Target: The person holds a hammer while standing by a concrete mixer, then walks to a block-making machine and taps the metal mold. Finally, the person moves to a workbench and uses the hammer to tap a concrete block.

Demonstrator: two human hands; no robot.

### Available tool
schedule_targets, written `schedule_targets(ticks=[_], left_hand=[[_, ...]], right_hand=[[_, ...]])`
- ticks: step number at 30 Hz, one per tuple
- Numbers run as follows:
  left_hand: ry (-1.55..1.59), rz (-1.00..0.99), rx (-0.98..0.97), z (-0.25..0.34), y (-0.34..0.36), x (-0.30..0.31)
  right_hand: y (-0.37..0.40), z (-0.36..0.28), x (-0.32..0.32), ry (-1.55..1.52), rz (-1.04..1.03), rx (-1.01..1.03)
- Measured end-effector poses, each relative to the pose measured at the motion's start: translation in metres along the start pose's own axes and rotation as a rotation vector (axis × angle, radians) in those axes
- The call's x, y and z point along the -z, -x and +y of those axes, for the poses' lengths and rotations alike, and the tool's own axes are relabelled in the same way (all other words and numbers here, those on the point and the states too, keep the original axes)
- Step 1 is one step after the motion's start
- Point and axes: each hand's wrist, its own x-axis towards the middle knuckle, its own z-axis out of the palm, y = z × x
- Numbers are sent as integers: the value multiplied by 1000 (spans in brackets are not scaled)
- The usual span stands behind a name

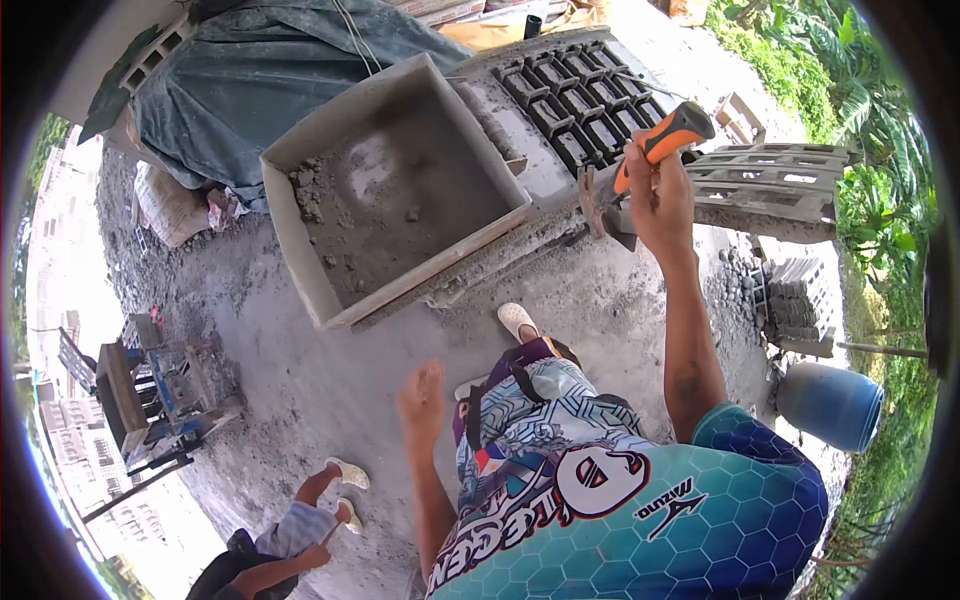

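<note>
In the head view my right hand (662,205) is closed round the orange and black handle of a trowel (672,136), whose grey metal end points down beside the edge of a worktable. My left hand (424,400) hangs low in front of my body, blurred, and whether its fingers are apart or pressed together is unclear. Ahead stands a large square tray (430,290) with grey powdery mix (390,190) spread on its bottom and lumps along its left side. Right of the tray is a black block mould (575,95) with several rectangular openings.
A dark tarp (260,90) covers something behind the tray. Grey blocks (797,300) are stacked at the right, near a blue barrel (830,405). Another person (290,550) is at the lower left, below a machine or stand (125,395). A slatted rack (770,190) stands right of my right hand.
</note>
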Motion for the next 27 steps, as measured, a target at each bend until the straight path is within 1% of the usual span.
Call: schedule_targets(ticks=[1, 3, 4, 5, 6, 8, 9, 11, 12, 14, 15, 16, 17, 18, 20, 22, 25, 27], left_hand=[[-4, 6, 22, -5, 2, -3], [-184, 14, -82, -17, 10, -8], [-189, 14, -63, -11, 13, -10], [-190, -24, 8, 0, 17, -15], [-187, -63, 60, 5, 20, -16], [-243, -65, 90, 6, 21, -17], [-295, -67, 107, 6, 22, -17], [-328, -51, 116, 2, 20, -20], [-360, -37, 119, 0, 20, -20], [-315, -17, 114, -1, 15, -22], [-281, -10, 122, -3, 21, -18], [-278, -11, 122, -5, 22, -15], [-206, 4, 112, -6, 19, -15], [-140, 11, 117, -8, 23, -12], [-183, 17, 127, -11, 25, -8], [-227, 28, 126, -15, 22, -3], [-275, 31, 92, -26, 24, 2], [-315, 64, 61, -22, 21, 4]], right_hand=[[-18, 16, 0, 69, 22, -8], [-48, 33, 0, 79, 28, -19], [-63, 45, -4, 115, 74, -14], [-82, 66, -14, 148, 105, -13], [-92, 83, -23, 145, 92, -19], [-97, 120, -48, 247, 170, 43], [-94, 134, -64, 205, 120, -67], [-77, 202, -107, 220, 50, -168], [-81, 214, -107, 222, 47, -168], [-92, 215, -107, 243, 58, -291], [-85, 215, -105, 247, 46, -298], [-90, 193, -94, 212, 71, -214], [-102, 172, -84, 175, 98, -118], [-108, 156, -73, 184, 67, -104], [-115, 138, -62, 197, 95, -83], [-114, 148, -66, 226, 112, -59], [-86, 192, -105, 162, 97, -67], [-77, 202, -120, 198, 69, -26]])
